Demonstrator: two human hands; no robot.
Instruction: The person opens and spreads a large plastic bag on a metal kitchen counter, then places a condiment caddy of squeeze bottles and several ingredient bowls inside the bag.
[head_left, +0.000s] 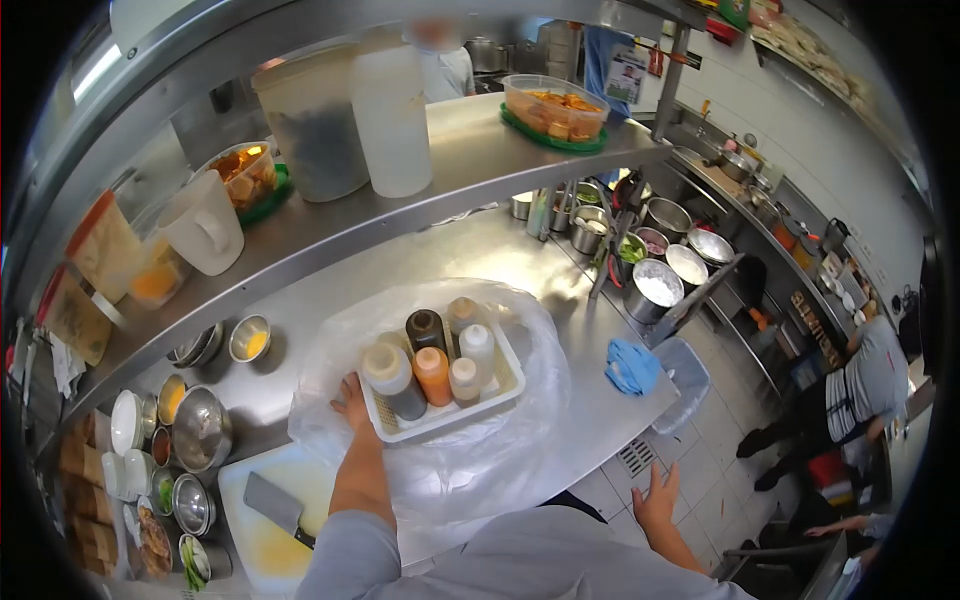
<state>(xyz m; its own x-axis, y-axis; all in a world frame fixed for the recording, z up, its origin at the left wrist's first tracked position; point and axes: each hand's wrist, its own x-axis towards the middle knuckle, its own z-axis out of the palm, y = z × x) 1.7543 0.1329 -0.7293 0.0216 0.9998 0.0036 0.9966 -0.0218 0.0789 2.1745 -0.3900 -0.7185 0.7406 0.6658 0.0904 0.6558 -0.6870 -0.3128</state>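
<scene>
A white plastic basket (405, 430) holds several squeeze bottles, among them an orange one (432, 375), a dark one (425, 328) and a white one (477, 345). It stands on a large clear plastic bag (535, 345) spread over the steel counter. My left hand (350, 402) lies at the basket's left side, fingers apart on the plastic. Out over the floor, to the right of the counter, my right hand (657, 495) hangs open with nothing in it.
A cleaver (272, 503) lies on a white cutting board (240, 560) at lower left, beside several bowls. Overhead, a steel shelf (330, 225) carries tubs and jugs. A blue cloth (632, 367) rests on the counter's right edge, near a bin (690, 385). Another person (850, 385) stands at right.
</scene>
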